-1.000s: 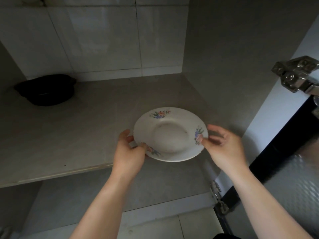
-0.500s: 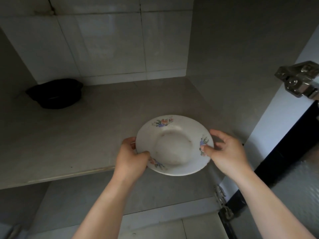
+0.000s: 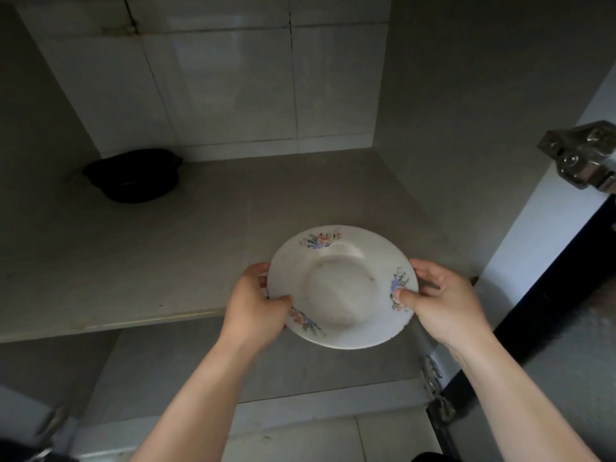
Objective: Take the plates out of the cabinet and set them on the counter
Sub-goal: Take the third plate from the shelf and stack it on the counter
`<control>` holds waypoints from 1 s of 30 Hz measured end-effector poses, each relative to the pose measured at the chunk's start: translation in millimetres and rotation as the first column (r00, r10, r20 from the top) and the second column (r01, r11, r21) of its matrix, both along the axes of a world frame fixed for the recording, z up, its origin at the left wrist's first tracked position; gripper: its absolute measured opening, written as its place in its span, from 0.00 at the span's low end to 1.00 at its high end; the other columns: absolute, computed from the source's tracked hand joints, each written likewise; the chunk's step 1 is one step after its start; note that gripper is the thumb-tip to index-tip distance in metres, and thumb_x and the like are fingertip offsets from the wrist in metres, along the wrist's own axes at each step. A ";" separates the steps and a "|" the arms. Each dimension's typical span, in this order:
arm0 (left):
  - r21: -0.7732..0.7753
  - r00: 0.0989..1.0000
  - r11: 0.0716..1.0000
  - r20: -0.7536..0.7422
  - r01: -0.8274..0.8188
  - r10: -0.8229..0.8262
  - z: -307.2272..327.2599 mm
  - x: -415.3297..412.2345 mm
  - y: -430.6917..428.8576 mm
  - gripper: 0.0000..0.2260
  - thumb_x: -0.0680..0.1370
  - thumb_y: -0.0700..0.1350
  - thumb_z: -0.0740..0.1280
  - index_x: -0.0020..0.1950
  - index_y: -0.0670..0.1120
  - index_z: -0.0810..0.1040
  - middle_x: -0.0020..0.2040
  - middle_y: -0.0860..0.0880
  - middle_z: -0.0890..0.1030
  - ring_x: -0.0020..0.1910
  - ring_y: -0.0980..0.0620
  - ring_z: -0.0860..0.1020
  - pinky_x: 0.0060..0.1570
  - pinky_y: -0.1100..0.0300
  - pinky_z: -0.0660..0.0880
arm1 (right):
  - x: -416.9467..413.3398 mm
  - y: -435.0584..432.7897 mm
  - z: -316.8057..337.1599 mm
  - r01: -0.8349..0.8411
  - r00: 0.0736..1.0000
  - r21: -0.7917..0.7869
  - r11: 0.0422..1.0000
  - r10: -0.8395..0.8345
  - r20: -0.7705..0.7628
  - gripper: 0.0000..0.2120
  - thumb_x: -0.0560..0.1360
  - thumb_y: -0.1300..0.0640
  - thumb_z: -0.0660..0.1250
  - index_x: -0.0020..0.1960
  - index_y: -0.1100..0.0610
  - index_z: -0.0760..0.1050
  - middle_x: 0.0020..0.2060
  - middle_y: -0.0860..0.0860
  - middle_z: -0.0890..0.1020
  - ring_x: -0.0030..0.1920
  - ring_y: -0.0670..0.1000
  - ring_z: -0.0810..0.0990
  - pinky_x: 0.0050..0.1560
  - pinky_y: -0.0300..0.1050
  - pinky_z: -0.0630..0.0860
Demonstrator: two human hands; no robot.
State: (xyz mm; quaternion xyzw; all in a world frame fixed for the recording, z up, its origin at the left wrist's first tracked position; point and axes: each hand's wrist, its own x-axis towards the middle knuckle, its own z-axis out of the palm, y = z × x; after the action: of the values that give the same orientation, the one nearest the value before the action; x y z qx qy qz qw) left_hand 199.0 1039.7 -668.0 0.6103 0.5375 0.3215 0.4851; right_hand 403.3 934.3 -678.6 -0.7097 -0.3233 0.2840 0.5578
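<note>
Holds a white, round ceramic plate [image 3: 343,288] with small flower prints on its rim between both hands, over the near right edge of the grey stone-look cabinet shelf [image 3: 133,255], partly past that edge and tipped a little toward the near side. Touching the shelf or lifted off it: impossible to tell. Grips the plate's near-left rim with the left hand [image 3: 253,305], thumb pressed on top, fingers curled underneath. Pinches the right rim with the right hand [image 3: 443,301], thumb laid on a flower print, fingers bent around the outer edge. Far left on the same shelf, well apart from the plate: a black round pot [image 3: 133,176], close to the white tiled back wall [image 3: 233,88]. On the right: a shiny metal hinge [image 3: 583,158] up high, and a second, smaller metal hinge [image 3: 436,395] lower down, just beside the right forearm.
</note>
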 end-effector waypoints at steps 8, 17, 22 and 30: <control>0.087 0.992 0.995 -0.116 -0.039 0.049 13.2 -35.8 -10.8 0.19 0.69 0.34 0.68 0.56 0.51 0.72 0.42 0.59 0.77 0.48 0.48 0.80 0.44 0.53 0.79 | -26.2 3.6 2.6 -0.082 0.996 0.034 0.996 0.082 -0.026 0.21 0.68 0.70 0.71 0.54 0.49 0.74 0.43 0.39 0.79 0.36 0.34 0.80 0.31 0.27 0.73; 0.113 0.954 0.973 -0.201 -0.203 0.222 27.2 -101.2 -30.7 0.18 0.68 0.36 0.69 0.53 0.53 0.74 0.44 0.54 0.81 0.46 0.49 0.81 0.44 0.49 0.80 | -75.6 27.5 12.9 -0.278 0.959 0.075 0.958 0.281 -0.027 0.21 0.69 0.70 0.69 0.48 0.45 0.75 0.41 0.37 0.80 0.36 0.36 0.81 0.34 0.31 0.74; 0.091 0.922 0.941 -0.189 -0.327 0.339 31.6 -130.5 -50.5 0.18 0.67 0.36 0.69 0.54 0.50 0.74 0.48 0.52 0.81 0.46 0.48 0.81 0.45 0.48 0.80 | -103.7 30.8 21.1 -0.402 0.915 0.049 0.914 0.403 -0.011 0.21 0.70 0.69 0.69 0.45 0.42 0.73 0.41 0.36 0.80 0.39 0.36 0.81 0.33 0.29 0.74; 0.075 0.882 0.889 -0.109 -0.452 0.458 47.7 -143.6 -85.3 0.22 0.66 0.36 0.70 0.58 0.51 0.75 0.52 0.54 0.80 0.50 0.50 0.81 0.50 0.47 0.79 | -120.7 7.9 38.4 -0.437 0.899 -0.007 0.899 0.436 -0.034 0.19 0.69 0.70 0.69 0.45 0.44 0.76 0.41 0.39 0.82 0.37 0.36 0.82 0.32 0.29 0.74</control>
State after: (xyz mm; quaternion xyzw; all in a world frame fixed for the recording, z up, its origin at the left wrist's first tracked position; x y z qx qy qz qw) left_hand 55.4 954.5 -620.4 0.4972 0.6870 0.4004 0.3471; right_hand 282.6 942.2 -640.1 -0.6188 -0.4633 0.4152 0.4797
